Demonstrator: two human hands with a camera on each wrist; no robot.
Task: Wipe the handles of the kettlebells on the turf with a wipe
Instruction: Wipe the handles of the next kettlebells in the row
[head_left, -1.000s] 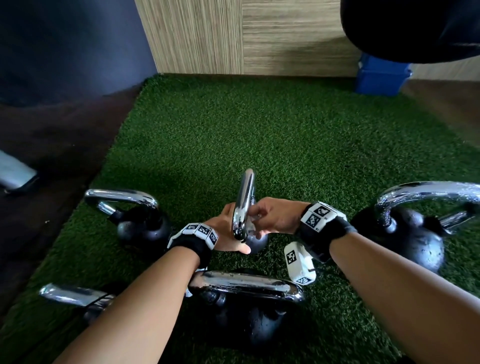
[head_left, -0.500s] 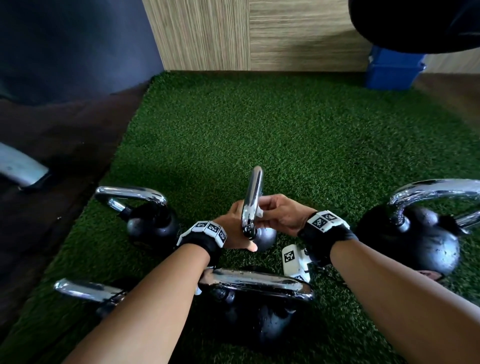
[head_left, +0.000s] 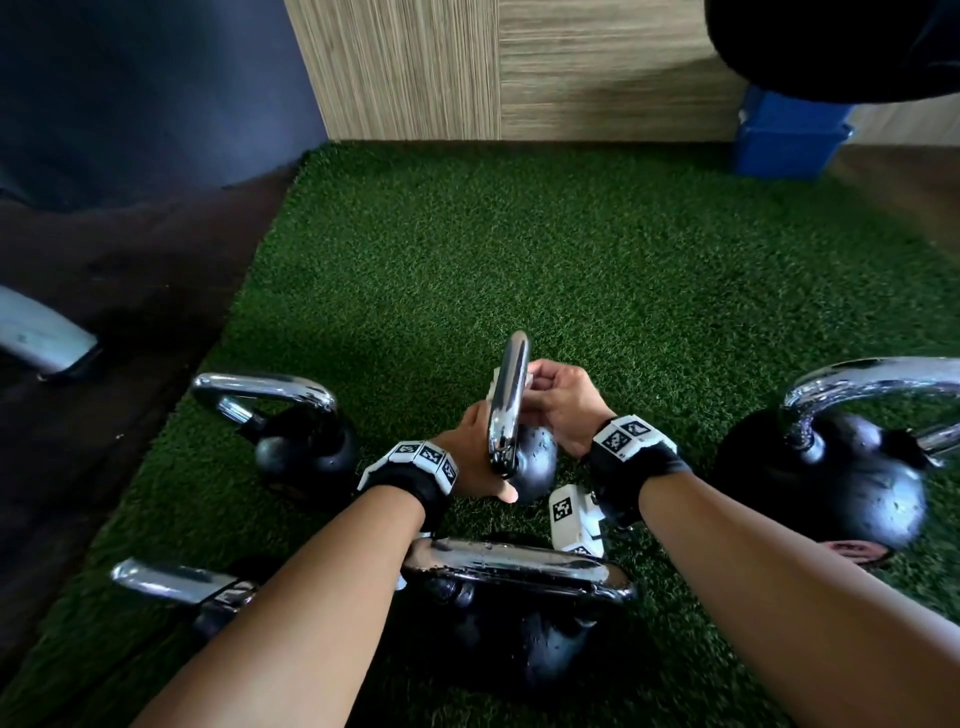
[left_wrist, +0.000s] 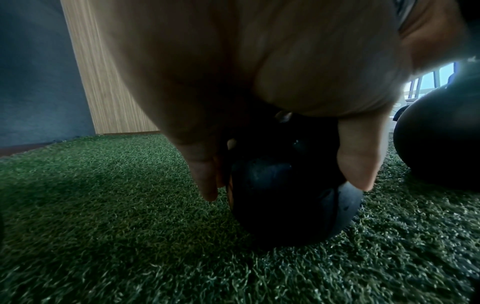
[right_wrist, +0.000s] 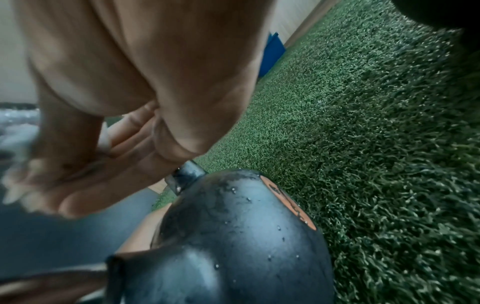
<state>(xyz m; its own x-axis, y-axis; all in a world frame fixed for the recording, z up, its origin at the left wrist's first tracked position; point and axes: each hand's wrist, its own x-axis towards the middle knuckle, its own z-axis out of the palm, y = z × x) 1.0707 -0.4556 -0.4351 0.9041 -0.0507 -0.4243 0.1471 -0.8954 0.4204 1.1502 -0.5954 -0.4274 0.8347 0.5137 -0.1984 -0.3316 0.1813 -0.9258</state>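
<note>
Wiping handle (head_left: 506, 400) of middle kettlebell (head_left: 530, 462) on turf (head_left: 519, 249) | your right hand (head_left: 558, 400) pinches wipe (head_left: 525, 379) against its far-right side | left hand (head_left: 475, 454) grips near-left side | handle runs near-to-far between hands

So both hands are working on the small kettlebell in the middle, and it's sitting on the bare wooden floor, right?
Not quite. Both hands, left hand and right hand, are on the small kettlebell, but it sits on the green turf, not bare wooden floor; the head view shows this.
</note>
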